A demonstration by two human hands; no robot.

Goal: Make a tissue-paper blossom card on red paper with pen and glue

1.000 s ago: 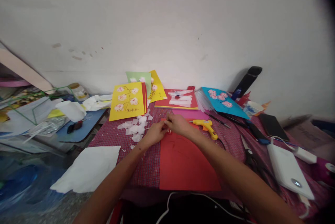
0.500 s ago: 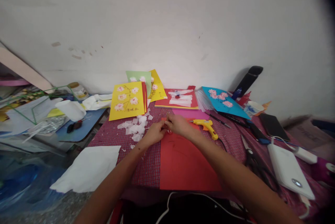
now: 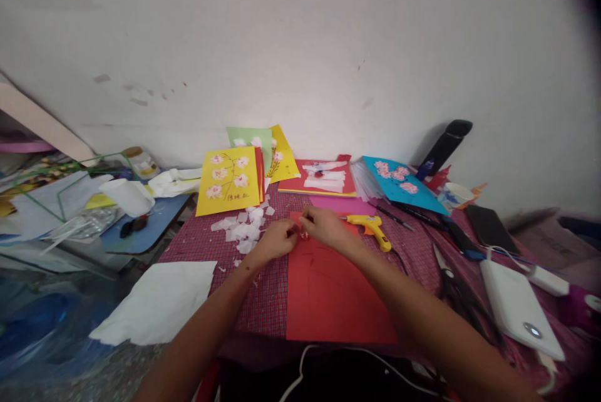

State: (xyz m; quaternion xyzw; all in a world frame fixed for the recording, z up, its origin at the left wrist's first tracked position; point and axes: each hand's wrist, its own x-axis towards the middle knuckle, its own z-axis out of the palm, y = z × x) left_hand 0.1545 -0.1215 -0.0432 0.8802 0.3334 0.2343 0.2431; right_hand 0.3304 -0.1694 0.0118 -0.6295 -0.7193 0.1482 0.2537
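My left hand [image 3: 277,240] and my right hand [image 3: 323,225] meet above the far edge of a red paper sheet [image 3: 331,292] on the checked tablecloth. Both are pinched together on a tiny pale paper piece [image 3: 303,234] between the fingertips. A pile of small white tissue squares [image 3: 241,226] lies just left of my left hand. A yellow glue gun [image 3: 370,226] lies just right of my right hand, on a pink sheet [image 3: 340,205].
Yellow flower cards [image 3: 228,180], a red card with white strips [image 3: 322,178] and a blue flower card [image 3: 399,181] line the wall. Scissors [image 3: 446,273], pens, a phone [image 3: 488,226] and a white power bank [image 3: 519,305] lie right. White paper [image 3: 157,302] overhangs the left edge.
Hands stay almost in place; the fingertips shift slightly while working the small piece. The view has dipped a little.
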